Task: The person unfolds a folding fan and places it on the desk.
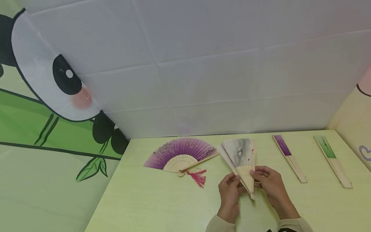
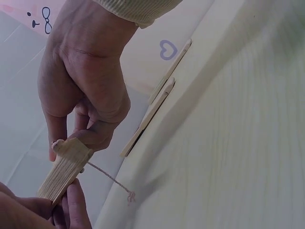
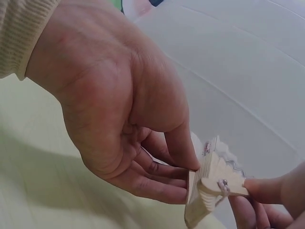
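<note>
A partly unfolded fan (image 1: 241, 154) with a white and grey leaf, red specks and pale wooden ribs is raised between both hands, its pivot end toward the person. My left hand (image 1: 230, 195) pinches the ribs on the left edge, thumb in front. On the right edge, my right hand (image 1: 271, 185) pinches the ribs between thumb and fingers. A thin pinkish cord (image 2: 112, 177) with a knotted end hangs from the pivot end in the left wrist view. The ribs (image 3: 205, 183) appear closely stacked in the right wrist view.
To the left lies a spread purple fan (image 1: 185, 154) with a pink tassel (image 1: 198, 178). Folded purple (image 1: 290, 158) and green (image 1: 332, 161) fans lie to the right on the pale yellow-green table (image 1: 139, 206). A printed cloth wall (image 1: 203, 80) rises behind it.
</note>
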Tool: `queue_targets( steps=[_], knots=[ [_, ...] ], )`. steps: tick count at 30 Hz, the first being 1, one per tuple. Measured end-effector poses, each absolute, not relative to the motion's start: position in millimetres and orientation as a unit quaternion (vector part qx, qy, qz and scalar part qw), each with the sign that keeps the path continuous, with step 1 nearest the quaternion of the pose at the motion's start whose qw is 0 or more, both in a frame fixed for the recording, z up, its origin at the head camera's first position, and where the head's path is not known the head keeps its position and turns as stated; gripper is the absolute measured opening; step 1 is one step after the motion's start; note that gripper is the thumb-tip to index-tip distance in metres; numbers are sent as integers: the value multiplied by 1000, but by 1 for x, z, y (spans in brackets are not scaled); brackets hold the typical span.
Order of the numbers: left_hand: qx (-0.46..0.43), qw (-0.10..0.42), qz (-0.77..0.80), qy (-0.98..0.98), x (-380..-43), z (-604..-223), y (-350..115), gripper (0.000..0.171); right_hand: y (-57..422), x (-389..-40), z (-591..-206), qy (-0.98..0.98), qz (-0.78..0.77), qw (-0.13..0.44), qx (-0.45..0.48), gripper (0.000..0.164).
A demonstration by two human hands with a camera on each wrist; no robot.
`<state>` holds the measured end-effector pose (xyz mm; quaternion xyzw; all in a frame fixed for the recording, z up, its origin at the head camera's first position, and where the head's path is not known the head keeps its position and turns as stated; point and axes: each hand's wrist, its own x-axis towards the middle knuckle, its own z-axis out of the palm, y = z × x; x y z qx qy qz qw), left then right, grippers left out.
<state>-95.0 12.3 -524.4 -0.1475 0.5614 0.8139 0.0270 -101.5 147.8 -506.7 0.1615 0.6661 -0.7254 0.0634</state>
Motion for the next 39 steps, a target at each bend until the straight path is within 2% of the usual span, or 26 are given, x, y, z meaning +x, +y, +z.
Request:
queue_targets(
  steps=[16,39],
  knots=[
    [-193,0,827,528,-95,-516,10,17,146,-100,-506,624,-755,16,200,22],
    [-219,-42,847,484,-95,-521,11,18,144,-103,-514,569,-792,-21,219,13]
  ],
)
